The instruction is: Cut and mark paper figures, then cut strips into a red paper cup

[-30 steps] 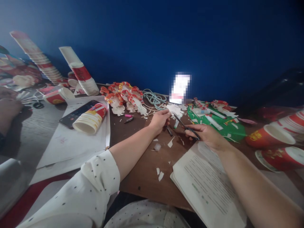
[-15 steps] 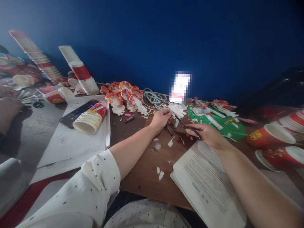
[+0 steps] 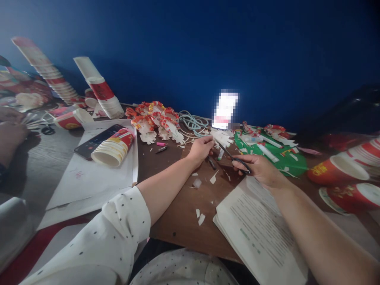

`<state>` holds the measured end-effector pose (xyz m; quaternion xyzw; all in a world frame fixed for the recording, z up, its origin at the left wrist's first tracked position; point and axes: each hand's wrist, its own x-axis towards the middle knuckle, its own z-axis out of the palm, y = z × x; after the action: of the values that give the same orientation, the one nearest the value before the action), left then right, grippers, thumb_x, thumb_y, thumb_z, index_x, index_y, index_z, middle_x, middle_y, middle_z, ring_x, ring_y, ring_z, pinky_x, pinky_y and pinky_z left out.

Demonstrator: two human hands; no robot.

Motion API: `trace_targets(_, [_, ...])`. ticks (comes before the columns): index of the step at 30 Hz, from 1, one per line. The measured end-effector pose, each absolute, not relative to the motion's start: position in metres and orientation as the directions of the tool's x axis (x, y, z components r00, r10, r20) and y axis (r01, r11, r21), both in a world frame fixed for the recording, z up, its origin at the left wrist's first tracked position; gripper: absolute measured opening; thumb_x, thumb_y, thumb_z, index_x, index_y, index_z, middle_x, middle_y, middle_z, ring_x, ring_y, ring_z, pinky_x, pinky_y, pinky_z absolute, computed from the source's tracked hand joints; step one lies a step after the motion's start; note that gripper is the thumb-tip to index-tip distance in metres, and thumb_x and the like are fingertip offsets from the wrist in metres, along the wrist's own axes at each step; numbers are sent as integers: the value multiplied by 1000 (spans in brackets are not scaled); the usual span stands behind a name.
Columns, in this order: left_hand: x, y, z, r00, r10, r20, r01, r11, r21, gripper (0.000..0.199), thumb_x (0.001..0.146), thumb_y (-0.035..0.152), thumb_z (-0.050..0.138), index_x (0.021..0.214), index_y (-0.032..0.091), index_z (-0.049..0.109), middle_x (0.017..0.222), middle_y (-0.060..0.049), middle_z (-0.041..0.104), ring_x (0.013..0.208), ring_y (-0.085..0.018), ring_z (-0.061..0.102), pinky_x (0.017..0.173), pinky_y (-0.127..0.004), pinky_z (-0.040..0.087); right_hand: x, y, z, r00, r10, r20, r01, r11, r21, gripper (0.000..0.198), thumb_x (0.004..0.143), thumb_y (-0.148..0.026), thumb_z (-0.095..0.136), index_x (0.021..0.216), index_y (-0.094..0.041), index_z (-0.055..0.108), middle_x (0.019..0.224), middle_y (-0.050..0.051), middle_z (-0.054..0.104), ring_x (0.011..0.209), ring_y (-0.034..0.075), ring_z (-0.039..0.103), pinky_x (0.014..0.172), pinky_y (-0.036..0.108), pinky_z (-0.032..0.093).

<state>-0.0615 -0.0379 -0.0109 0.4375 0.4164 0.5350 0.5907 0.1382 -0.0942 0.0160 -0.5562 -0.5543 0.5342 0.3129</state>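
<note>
My right hand (image 3: 257, 168) is closed around the black handles of a pair of scissors (image 3: 244, 164). Their blades point up and left, toward the fingertips of my other hand. My left hand (image 3: 202, 149) is closed in a pinch, and whatever lies between its fingers is hidden. Just beyond these fingertips and the blades is a white paper cutout (image 3: 223, 137) with a jagged edge; whether the fingers touch it I cannot tell. Below the hands, a dark pen or marker (image 3: 211, 163) and white paper scraps (image 3: 214, 177) lie on the brown table (image 3: 178, 206).
Decorated paper cutouts (image 3: 160, 118) and a coiled light cord (image 3: 194, 122) lie along the blue wall. Left are a phone (image 3: 99, 141) and paper cups (image 3: 114, 148); a co-worker's hand (image 3: 12, 130) is farther left. Right are a green disc (image 3: 292, 162), red cups (image 3: 338, 170) and a booklet (image 3: 258, 225).
</note>
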Motion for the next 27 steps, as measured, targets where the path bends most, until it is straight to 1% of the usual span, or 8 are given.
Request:
trace_targets(4, [-61, -37, -12, 81, 996, -36, -317, 60, 947, 8, 73, 18, 68, 80, 14, 70, 59, 2, 54, 50, -6, 46, 49, -18, 37, 138, -95, 18, -193, 947, -258, 264, -203, -943, 40, 67, -42, 79, 102, -23, 74, 71, 0, 65, 57, 8, 53, 54, 22, 42])
trace_targets(8, [-61, -37, -11, 98, 995, -26, -335, 57, 941, 6, 74, 16, 65, 78, 14, 69, 60, 2, 54, 51, -6, 46, 49, -17, 37, 137, -96, 20, -185, 945, -270, 243, -222, -944, 38, 68, -43, 78, 100, -23, 75, 72, 0, 65, 58, 8, 54, 54, 22, 43])
trace_targets(11, [-61, -37, -10, 111, 993, -43, -350, 79, 933, 5, 72, 17, 67, 76, 13, 68, 58, 3, 52, 50, -6, 45, 49, -18, 36, 136, -96, 21, -179, 943, -280, 232, -236, -944, 39, 66, -44, 78, 99, -22, 74, 71, 0, 65, 57, 9, 54, 53, 23, 43])
trace_targets(14, [-62, -38, -9, 120, 991, -61, -369, 102, 924, 5, 73, 15, 66, 78, 14, 68, 57, 3, 51, 50, -6, 45, 50, -18, 38, 136, -96, 22, -182, 942, -281, 223, -239, -945, 40, 65, -44, 79, 97, -20, 75, 70, 0, 64, 56, 9, 53, 52, 23, 43])
trace_targets(20, [-63, -39, -7, 133, 989, -69, -392, 116, 913, 4, 73, 12, 63, 76, 14, 67, 58, 3, 52, 51, -6, 45, 51, -18, 39, 138, -97, 24, -185, 936, -299, 199, -262, -944, 35, 65, -43, 79, 92, -20, 75, 69, 0, 63, 56, 8, 51, 52, 22, 41])
trace_targets(24, [-64, -40, -6, 140, 987, -77, -418, 130, 899, 7, 71, 14, 67, 78, 14, 67, 61, 2, 55, 53, -6, 47, 51, -18, 39, 137, -97, 23, -185, 940, -286, 203, -248, -947, 36, 65, -42, 80, 95, -21, 76, 70, 0, 63, 56, 8, 51, 52, 22, 41])
trace_targets(27, [-65, -41, -3, 120, 986, -117, -442, 158, 883, 12, 70, 20, 71, 80, 14, 67, 65, 1, 58, 56, -7, 50, 50, -19, 40, 136, -97, 22, -180, 945, -272, 233, -228, -945, 39, 64, -41, 81, 97, -22, 76, 69, -1, 63, 56, 8, 51, 54, 23, 41])
